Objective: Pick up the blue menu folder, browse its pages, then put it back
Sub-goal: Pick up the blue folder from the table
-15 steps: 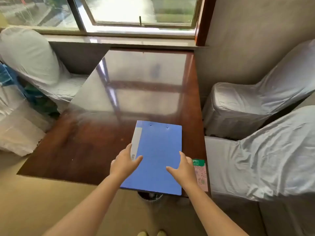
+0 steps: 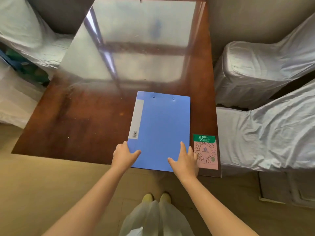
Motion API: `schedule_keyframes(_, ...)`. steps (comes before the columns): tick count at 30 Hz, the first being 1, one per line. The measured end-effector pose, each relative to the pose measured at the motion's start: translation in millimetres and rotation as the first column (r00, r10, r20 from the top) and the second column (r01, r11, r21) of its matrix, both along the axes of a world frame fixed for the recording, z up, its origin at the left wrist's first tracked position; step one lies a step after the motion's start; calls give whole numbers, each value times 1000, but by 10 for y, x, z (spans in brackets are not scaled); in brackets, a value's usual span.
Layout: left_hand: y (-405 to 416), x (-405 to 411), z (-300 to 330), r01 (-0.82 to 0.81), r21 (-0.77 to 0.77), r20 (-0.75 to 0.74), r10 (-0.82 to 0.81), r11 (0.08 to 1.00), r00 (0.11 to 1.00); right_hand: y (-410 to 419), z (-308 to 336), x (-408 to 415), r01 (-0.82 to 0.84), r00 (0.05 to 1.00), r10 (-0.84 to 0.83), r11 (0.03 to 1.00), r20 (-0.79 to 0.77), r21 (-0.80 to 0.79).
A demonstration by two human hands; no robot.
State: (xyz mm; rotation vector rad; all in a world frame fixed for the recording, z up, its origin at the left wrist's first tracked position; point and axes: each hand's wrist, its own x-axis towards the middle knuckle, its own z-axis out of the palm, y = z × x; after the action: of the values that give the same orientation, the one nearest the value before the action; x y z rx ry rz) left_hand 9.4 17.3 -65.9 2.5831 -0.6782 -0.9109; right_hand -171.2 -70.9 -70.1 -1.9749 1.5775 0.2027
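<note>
The blue menu folder (image 2: pixel 162 130) lies closed and flat on the brown table (image 2: pixel 81 123), near the table's front right, with a grey label strip along its left side. My left hand (image 2: pixel 123 155) holds its near left corner, thumb on the cover and fingers along the left edge. My right hand (image 2: pixel 185 160) rests on the near right corner with fingers spread flat on the cover. The folder's near edge sits about at the table's front edge.
A pink and green QR-code card (image 2: pixel 206 152) lies just right of the folder, touching my right fingers. Chairs under grey covers stand to the right (image 2: pixel 265 126) and far left (image 2: pixel 27 31). The floor and my feet (image 2: pixel 156 198) show below the table edge.
The folder overhung the table's front edge before and now lies farther onto the table. My view has tilted down and moved closer. Both hands stay at its near corners.
</note>
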Motion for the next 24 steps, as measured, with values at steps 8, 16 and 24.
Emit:
schedule_keyframes(8,193,235,96,-254,-101,-492,174,962,853,101,-42,110,-68,991,64,997,-115,-27)
schedule_keyframes(16,351,215,290,-301,-247,-657,70,921,751,97,-39,133,-22,997,21,1000,-74,-22)
schedule_keyframes(24,516,557,868,-272,-503,-711,-214,821,670,-218,336,36,212,780,-388,902,491,377)
